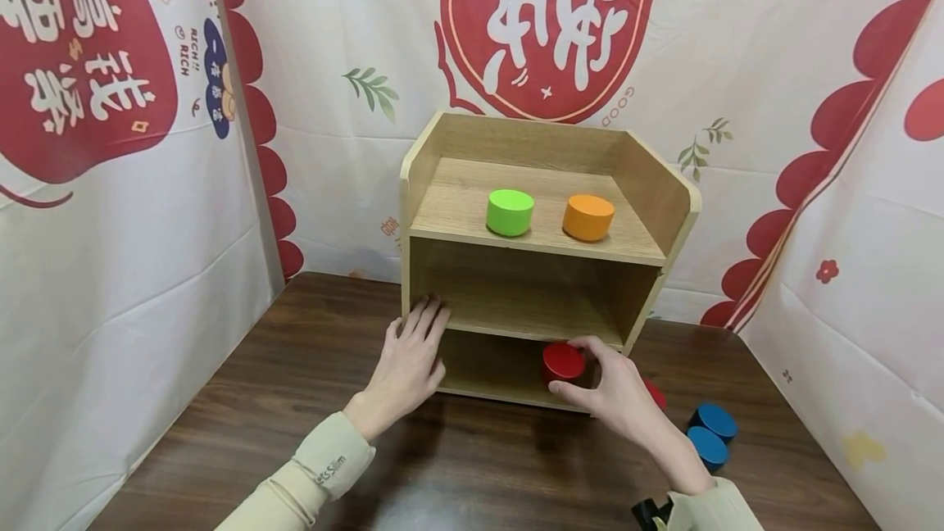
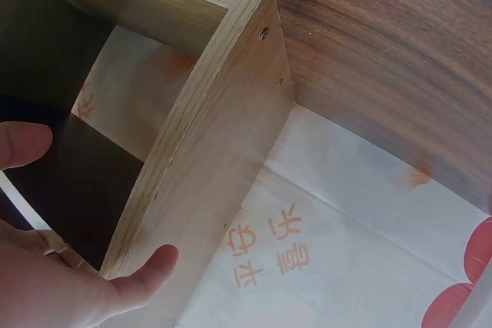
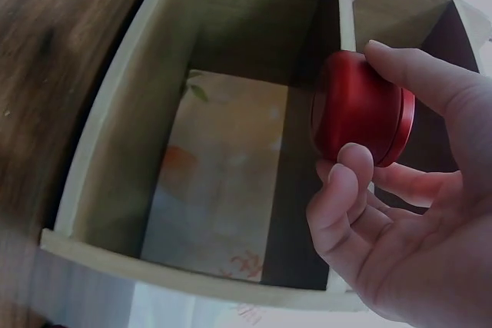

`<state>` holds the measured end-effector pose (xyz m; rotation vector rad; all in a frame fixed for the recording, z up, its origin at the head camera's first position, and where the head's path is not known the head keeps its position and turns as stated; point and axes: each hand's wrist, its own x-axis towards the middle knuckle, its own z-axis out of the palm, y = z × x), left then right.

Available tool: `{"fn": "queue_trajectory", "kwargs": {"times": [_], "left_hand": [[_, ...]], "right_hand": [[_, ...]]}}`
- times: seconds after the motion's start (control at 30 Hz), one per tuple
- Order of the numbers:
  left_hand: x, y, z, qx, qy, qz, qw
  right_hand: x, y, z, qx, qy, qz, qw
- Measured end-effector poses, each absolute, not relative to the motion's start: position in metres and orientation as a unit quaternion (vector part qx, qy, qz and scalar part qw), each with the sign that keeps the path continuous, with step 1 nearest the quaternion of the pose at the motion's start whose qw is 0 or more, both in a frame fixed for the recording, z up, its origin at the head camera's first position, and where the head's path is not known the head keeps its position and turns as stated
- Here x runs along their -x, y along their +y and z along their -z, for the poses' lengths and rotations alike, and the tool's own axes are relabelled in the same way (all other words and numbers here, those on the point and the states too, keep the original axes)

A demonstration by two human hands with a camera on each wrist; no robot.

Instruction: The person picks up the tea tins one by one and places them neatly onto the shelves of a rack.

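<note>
My right hand (image 1: 623, 396) pinches a small red round tin (image 1: 563, 361) between thumb and fingers, at the front of the bottom compartment near its right end. The right wrist view shows the tin's shiny side and the seam of its lid (image 3: 403, 124). My left hand (image 1: 406, 363) grips the left side panel (image 2: 207, 124) of the wooden shelf unit (image 1: 509, 244), with fingers on both its inner and outer faces. On the top shelf stand a green round tin (image 1: 510, 213) and an orange one (image 1: 587, 218).
Two blue round tins (image 1: 713, 421) stand together on the dark wooden table (image 1: 295, 400), right of the shelf unit. Another red tin (image 1: 655, 394) is partly hidden behind my right hand. Printed cloth (image 1: 324, 162) hangs behind and at both sides.
</note>
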<state>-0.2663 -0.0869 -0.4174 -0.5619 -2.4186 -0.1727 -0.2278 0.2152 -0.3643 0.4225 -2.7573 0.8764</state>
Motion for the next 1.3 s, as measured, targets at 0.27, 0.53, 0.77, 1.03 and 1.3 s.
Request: {"fn": "queue_trajectory", "kwargs": {"times": [0.27,0.53,0.77,1.03,1.3], "left_hand": [[0.266,-0.087,0.416,0.210,-0.922,0.064,0.318],[0.266,-0.086,0.417,0.212,-0.920,0.068,0.321],[0.266,-0.087,0.415,0.211,-0.925,0.062,0.311],[0.266,-0.087,0.416,0.214,-0.920,0.067,0.321],[0.266,-0.087,0.417,0.212,-0.921,0.067,0.320]], "right_hand": [[0.234,0.201,0.350,-0.179,-0.925,-0.309,0.130],[0.248,0.185,0.337,-0.188,-0.920,-0.313,0.145],[0.261,0.172,0.329,-0.182,-0.919,-0.318,0.148],[0.275,0.159,0.326,-0.178,-0.916,-0.329,0.144],[0.286,0.149,0.327,-0.177,-0.913,-0.340,0.141]]}}
